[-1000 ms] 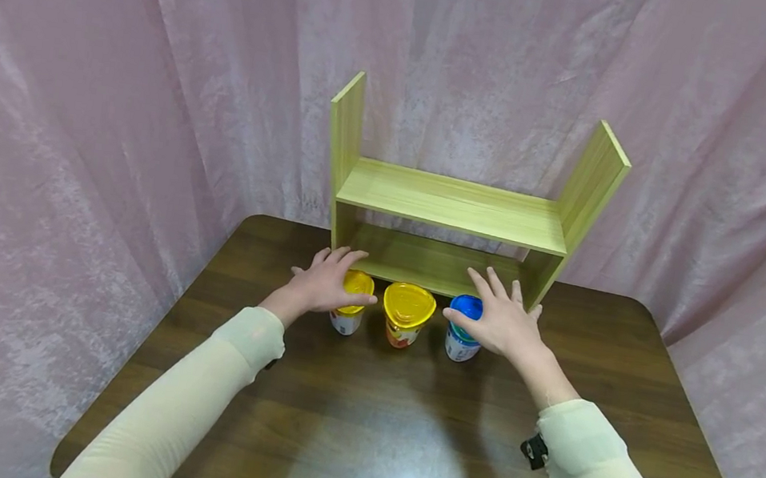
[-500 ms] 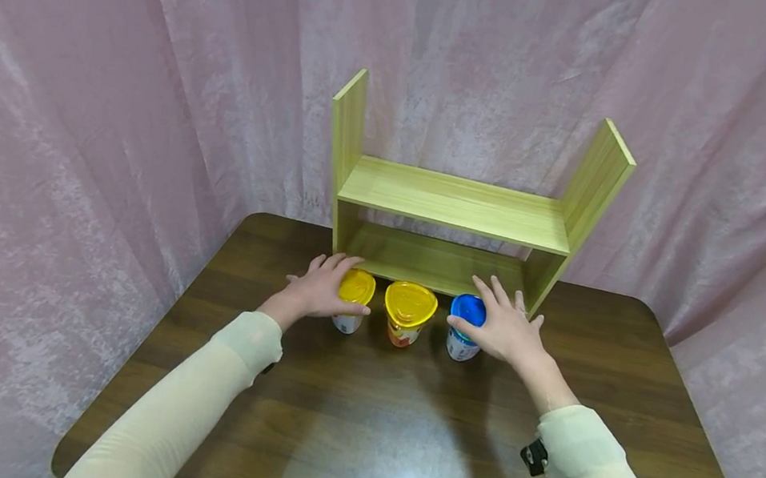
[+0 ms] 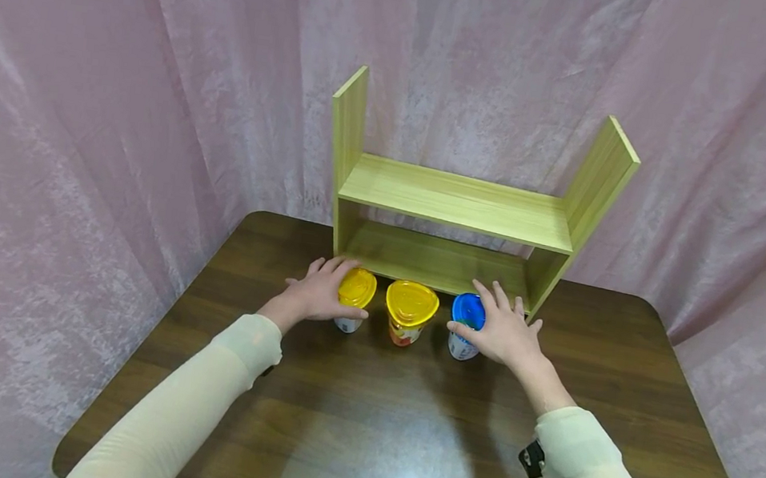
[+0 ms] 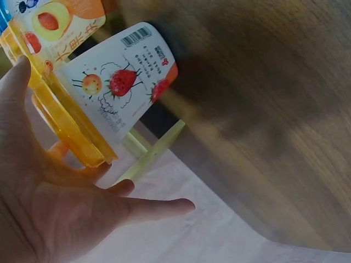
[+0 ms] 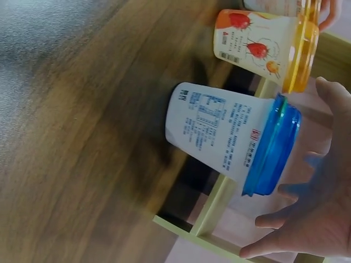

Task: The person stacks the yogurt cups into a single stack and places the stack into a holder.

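Fingers of the left hand (image 3: 319,293) spread loosely around the left yellow-lidded cup (image 3: 354,298); the right hand (image 3: 503,332) cups the blue-lidded cup (image 3: 465,325) likewise, thumb in front. Between them stands a triangular yellow-lidded cup (image 3: 409,312). All sit on the dark wooden table (image 3: 359,422), near a pale wooden shelf (image 3: 456,203), pink curtains (image 3: 122,67) behind.

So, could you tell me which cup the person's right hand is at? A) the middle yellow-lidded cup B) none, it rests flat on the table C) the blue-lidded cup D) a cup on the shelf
C: the right hand cups the blue-lidded cup, the rightmost of three on the table.
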